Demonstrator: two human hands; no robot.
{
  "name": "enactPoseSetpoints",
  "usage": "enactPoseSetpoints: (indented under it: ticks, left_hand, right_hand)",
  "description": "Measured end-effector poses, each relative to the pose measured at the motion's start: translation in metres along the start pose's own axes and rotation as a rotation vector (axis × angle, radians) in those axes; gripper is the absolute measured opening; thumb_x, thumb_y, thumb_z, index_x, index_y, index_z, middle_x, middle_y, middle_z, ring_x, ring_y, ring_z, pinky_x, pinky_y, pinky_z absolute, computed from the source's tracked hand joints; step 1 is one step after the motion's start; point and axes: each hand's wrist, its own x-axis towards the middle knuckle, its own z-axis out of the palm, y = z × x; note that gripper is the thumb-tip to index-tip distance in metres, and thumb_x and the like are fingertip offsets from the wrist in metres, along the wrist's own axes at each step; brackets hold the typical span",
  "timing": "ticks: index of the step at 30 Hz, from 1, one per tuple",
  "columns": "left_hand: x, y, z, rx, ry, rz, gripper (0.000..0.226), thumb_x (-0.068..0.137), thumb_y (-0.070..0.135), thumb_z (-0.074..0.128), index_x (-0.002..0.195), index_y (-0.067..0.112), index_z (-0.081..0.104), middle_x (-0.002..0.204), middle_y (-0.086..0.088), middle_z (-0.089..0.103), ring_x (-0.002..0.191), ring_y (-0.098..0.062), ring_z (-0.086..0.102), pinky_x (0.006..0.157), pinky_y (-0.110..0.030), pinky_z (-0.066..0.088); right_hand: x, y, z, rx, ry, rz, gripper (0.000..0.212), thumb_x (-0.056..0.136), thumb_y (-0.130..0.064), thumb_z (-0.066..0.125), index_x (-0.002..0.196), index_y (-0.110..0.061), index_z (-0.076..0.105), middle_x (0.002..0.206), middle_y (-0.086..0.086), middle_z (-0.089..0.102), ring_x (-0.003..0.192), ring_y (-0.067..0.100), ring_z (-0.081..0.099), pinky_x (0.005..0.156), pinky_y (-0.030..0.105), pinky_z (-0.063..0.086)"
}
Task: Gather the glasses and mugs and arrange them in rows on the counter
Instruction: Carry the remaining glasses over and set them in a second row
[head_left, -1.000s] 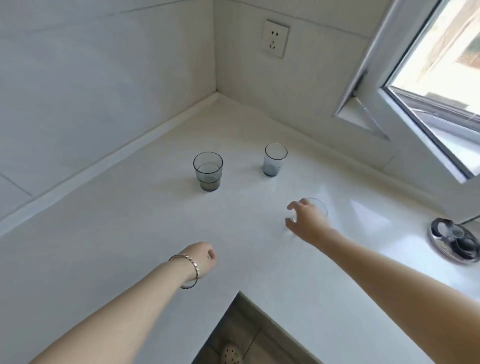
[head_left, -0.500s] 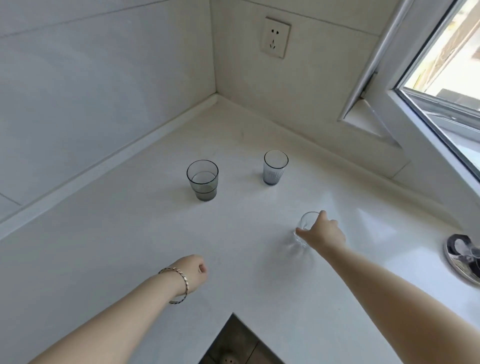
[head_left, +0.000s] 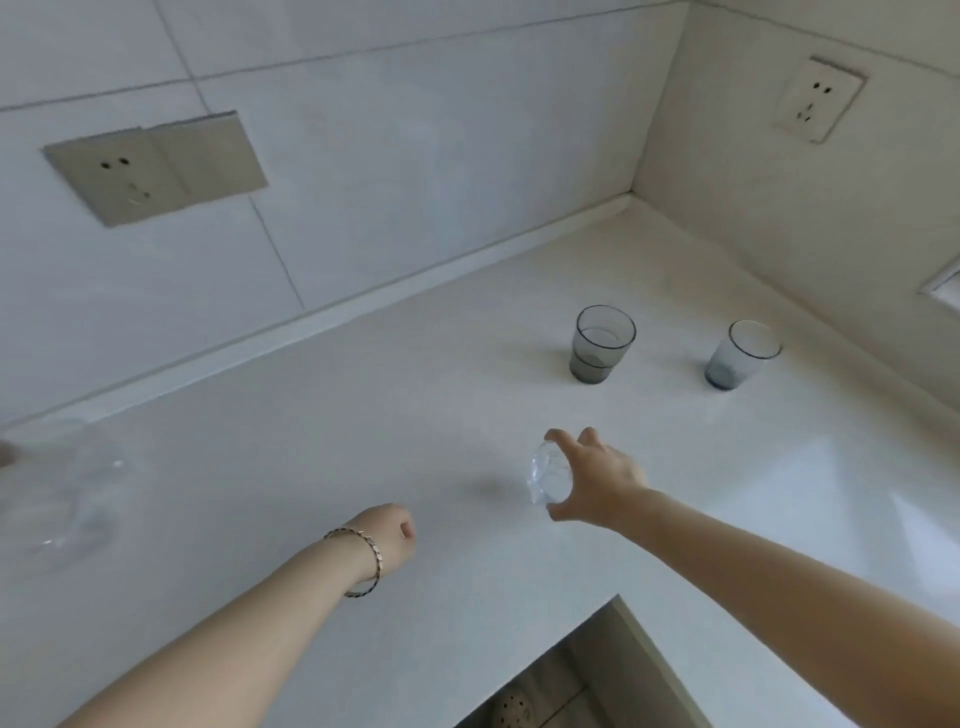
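Observation:
My right hand (head_left: 597, 480) grips a small clear glass (head_left: 548, 478), held tilted just above the white counter (head_left: 311, 415) near its middle. My left hand (head_left: 392, 538), with a bracelet at the wrist, is curled into a loose fist over the counter, holding nothing. A grey smoked glass (head_left: 601, 345) stands upright toward the corner. A bluish ribbed glass (head_left: 743, 356) stands to its right. At the far left edge a blurred clear glass (head_left: 78, 493) sits on the counter.
Tiled walls meet in a corner at the back right. A wall socket (head_left: 156, 169) sits on the left wall, another socket (head_left: 818, 101) on the right wall. The counter's inner front edge drops to the floor (head_left: 545, 691) below.
The view has swung left, so the window and the sink strainer have gone out of sight. My right hand has lifted the clear glass and carried it left. My left hand stays in a fist.

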Motion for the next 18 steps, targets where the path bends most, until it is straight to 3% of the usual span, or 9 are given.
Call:
enactPoseSetpoints:
  ticks: [4, 8, 12, 15, 18]
  left_hand:
    - [-0.046, -0.092, -0.008, -0.078, 0.058, -0.07, 0.032, 0.088, 0.011, 0.042, 0.061, 0.027, 0.04, 0.088, 0.001, 0.048, 0.082, -0.017, 0.043, 0.075, -0.021, 0.035]
    - [-0.104, -0.209, -0.006, -0.149, 0.088, -0.156, 0.015, 0.089, 0.016, 0.042, 0.088, 0.024, 0.055, 0.102, -0.002, 0.06, 0.09, -0.017, 0.051, 0.088, -0.027, 0.045]
    - [-0.169, -0.325, 0.009, -0.257, 0.121, -0.246, 0.008, 0.09, 0.019, 0.041, 0.088, 0.023, 0.048, 0.1, 0.002, 0.052, 0.092, -0.016, 0.049, 0.081, -0.023, 0.04]
    - [-0.215, -0.397, 0.026, -0.312, 0.136, -0.319, 0.007, 0.09, 0.019, 0.042, 0.088, 0.023, 0.048, 0.11, -0.002, 0.058, 0.091, -0.014, 0.046, 0.081, -0.022, 0.038]
    - [-0.254, -0.452, 0.04, -0.354, 0.152, -0.379, 0.01, 0.09, 0.016, 0.041, 0.085, 0.022, 0.047, 0.099, 0.0, 0.052, 0.09, -0.014, 0.046, 0.079, -0.02, 0.035]
  right_hand:
    - [-0.007, -0.11, 0.026, -0.053, -0.038, -0.174, 0.082, 0.069, -0.039, 0.072, 0.139, -0.035, 0.028, 0.127, 0.003, 0.043, 0.107, 0.024, 0.059, 0.072, 0.025, 0.041]
    - [-0.024, -0.227, 0.062, -0.084, -0.071, -0.294, 0.082, 0.069, -0.04, 0.071, 0.139, -0.036, 0.029, 0.126, 0.001, 0.043, 0.107, 0.023, 0.058, 0.075, 0.025, 0.042]
    - [-0.049, -0.34, 0.099, -0.118, -0.09, -0.389, 0.082, 0.069, -0.043, 0.071, 0.139, -0.036, 0.029, 0.125, 0.002, 0.044, 0.105, 0.024, 0.06, 0.08, 0.027, 0.046]
    - [-0.073, -0.416, 0.128, -0.167, -0.127, -0.48, 0.083, 0.068, -0.043, 0.071, 0.139, -0.036, 0.028, 0.125, 0.002, 0.045, 0.106, 0.024, 0.06, 0.081, 0.027, 0.045]
    - [-0.095, -0.484, 0.153, -0.222, -0.154, -0.593, 0.084, 0.068, -0.043, 0.072, 0.139, -0.035, 0.029, 0.126, 0.003, 0.045, 0.107, 0.026, 0.059, 0.087, 0.029, 0.045]
